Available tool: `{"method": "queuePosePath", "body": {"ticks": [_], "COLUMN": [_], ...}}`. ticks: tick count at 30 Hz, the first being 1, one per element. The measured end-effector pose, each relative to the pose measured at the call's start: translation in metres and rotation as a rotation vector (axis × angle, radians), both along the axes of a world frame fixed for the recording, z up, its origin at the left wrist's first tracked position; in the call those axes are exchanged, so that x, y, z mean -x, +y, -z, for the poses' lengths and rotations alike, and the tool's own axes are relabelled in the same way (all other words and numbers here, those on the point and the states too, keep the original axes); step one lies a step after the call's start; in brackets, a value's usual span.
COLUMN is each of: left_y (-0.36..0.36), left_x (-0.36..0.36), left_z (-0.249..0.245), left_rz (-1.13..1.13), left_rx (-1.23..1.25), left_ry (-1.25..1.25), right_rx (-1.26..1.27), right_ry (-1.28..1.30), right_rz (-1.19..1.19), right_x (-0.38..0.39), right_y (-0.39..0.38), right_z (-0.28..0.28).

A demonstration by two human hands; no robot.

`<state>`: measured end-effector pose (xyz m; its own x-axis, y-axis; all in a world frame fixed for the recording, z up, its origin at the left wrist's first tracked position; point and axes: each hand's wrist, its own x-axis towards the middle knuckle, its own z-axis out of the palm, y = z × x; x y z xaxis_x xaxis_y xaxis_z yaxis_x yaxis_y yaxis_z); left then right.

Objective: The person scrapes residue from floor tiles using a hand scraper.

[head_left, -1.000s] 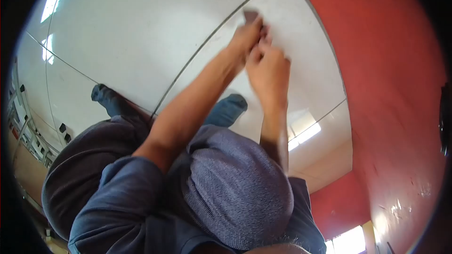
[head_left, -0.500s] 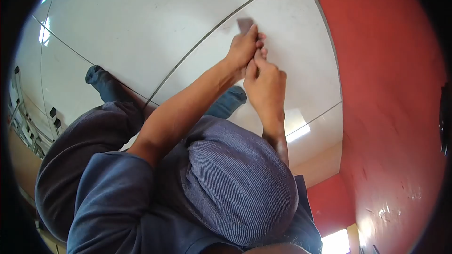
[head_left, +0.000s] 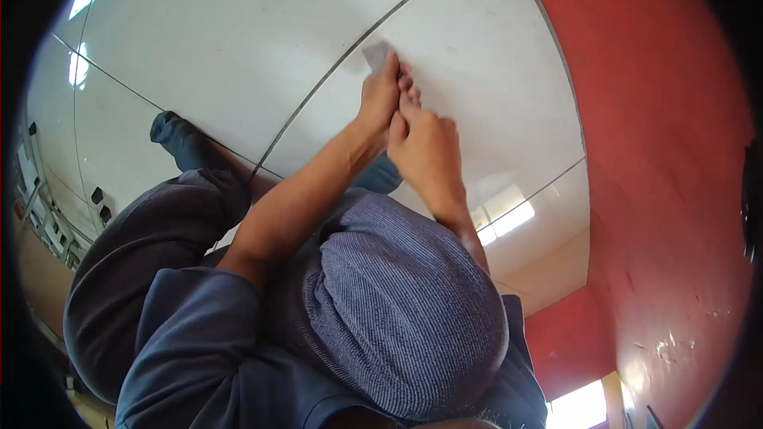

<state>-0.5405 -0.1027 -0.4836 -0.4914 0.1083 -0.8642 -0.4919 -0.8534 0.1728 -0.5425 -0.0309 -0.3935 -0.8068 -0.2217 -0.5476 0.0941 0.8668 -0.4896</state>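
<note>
My left hand (head_left: 381,97) is closed around a small flat grey-brown piece (head_left: 377,54), whose squarish end sticks out beyond the thumb. Just below it, my right hand (head_left: 427,151) is closed too, with its fingertips against the fingers of my left hand. What lies between the fingers of my right hand is hidden. Both hands are above the pale floor tiles (head_left: 485,56), in front of my raised knee in grey-blue ribbed cloth (head_left: 405,294).
A red wall (head_left: 660,151) rises on the right. My feet in dark socks (head_left: 181,139) rest on the floor, one partly behind my left forearm. Metal frames with black tips (head_left: 97,195) stand at the far left. Window light reflects off the tiles.
Both hands, with the flat piece, have moved left and slightly down in the view. The hands remain close together, and the piece is still in my left hand.
</note>
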Motion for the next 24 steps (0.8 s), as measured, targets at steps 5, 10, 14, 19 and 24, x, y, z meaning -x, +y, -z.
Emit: {"method": "queuePosePath", "body": {"ticks": [5, 10, 14, 19, 24], "left_y": [-0.039, -0.143, -0.113, 0.034, 0.082], "left_x": [0.034, 0.014, -0.020, 0.020, 0.040], "left_z": [0.009, 0.032, 0.062, 0.046, 0.063], "left_rz": [0.219, 0.589, 1.043, 1.185, 1.016], "left_rx": [0.279, 1.976, 2.236, 1.912, 1.302], "left_ry": [0.298, 0.262, -0.003, 0.550, 1.520], "right_rx": [0.312, 0.445, 0.467, 0.607, 0.701], "right_ry": [0.251, -0.010, 0.076, 0.130, 0.188], "right_rz": [0.051, 0.575, 0.765, 0.758, 0.810], "right_x": [0.027, 0.031, 0.039, 0.044, 0.033], "right_y": [0.011, 0.072, 0.099, 0.079, 0.095], "right_z": [0.028, -0.020, -0.030, -0.035, -0.047]}}
